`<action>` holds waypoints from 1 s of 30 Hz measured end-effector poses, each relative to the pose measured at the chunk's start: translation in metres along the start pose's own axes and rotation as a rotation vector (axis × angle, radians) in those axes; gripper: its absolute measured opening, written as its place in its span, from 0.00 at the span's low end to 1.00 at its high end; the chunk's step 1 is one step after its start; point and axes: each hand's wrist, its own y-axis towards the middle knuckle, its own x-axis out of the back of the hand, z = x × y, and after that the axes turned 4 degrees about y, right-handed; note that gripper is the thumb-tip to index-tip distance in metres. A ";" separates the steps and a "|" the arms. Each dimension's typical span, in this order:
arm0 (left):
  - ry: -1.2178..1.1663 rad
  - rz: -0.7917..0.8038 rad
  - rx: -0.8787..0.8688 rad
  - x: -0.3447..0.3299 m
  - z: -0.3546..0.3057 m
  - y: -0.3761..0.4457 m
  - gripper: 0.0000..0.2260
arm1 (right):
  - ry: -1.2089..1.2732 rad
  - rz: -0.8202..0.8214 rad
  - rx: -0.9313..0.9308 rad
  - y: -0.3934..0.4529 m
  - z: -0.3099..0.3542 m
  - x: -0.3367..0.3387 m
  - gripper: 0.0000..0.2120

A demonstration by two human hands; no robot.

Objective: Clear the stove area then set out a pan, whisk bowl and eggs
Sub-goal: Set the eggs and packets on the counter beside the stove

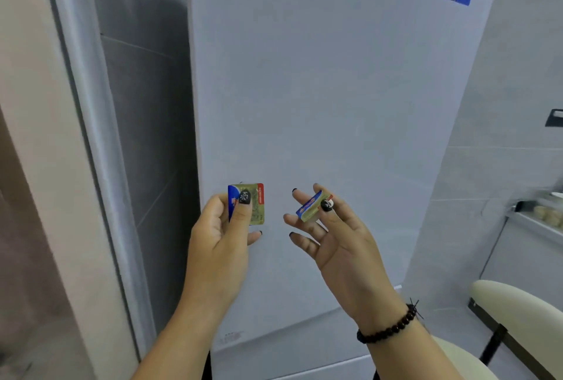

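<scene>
Foil packets are pinched in both hands before a closed white fridge (320, 105): one packet (248, 204) under the left hand's (219, 227) thumb, another (312, 206) at the right hand's (332, 236) fingertips. That looser right pinch could slip when the door is reached for. Pan, bowl, eggs: unseen.

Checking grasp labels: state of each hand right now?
Left hand: pinching a small packet.
Right hand: pinching a second packet, other fingers spread.

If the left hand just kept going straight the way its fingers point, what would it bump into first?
Most likely the white fridge door. The left hand, pinching a small packet, points up and forward at it, with nothing visible between; the gap is hard to judge.
</scene>
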 end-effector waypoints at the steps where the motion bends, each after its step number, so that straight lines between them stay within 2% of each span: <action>1: 0.001 0.003 0.022 -0.003 0.004 0.005 0.09 | 0.019 -0.010 -0.007 0.004 -0.002 0.002 0.20; 5: 0.028 0.006 0.088 -0.015 0.021 0.027 0.17 | 0.052 -0.039 -0.036 0.019 -0.008 0.010 0.21; 12: 0.026 -0.018 0.149 -0.027 0.034 0.048 0.15 | 0.035 -0.072 -0.039 0.029 -0.007 0.025 0.20; 15: 0.011 0.018 0.141 -0.039 0.034 0.044 0.13 | 0.040 -0.106 -0.024 0.026 -0.002 0.034 0.21; 19: -0.031 0.125 0.124 -0.062 0.027 0.030 0.08 | 0.090 -0.195 0.022 0.014 0.010 0.048 0.20; 25: -0.090 0.392 0.155 -0.104 0.020 -0.002 0.08 | 0.048 -0.378 0.118 -0.029 0.048 0.076 0.22; 30: -0.130 0.599 0.214 -0.142 0.011 -0.044 0.08 | -0.012 -0.544 0.180 -0.087 0.085 0.103 0.13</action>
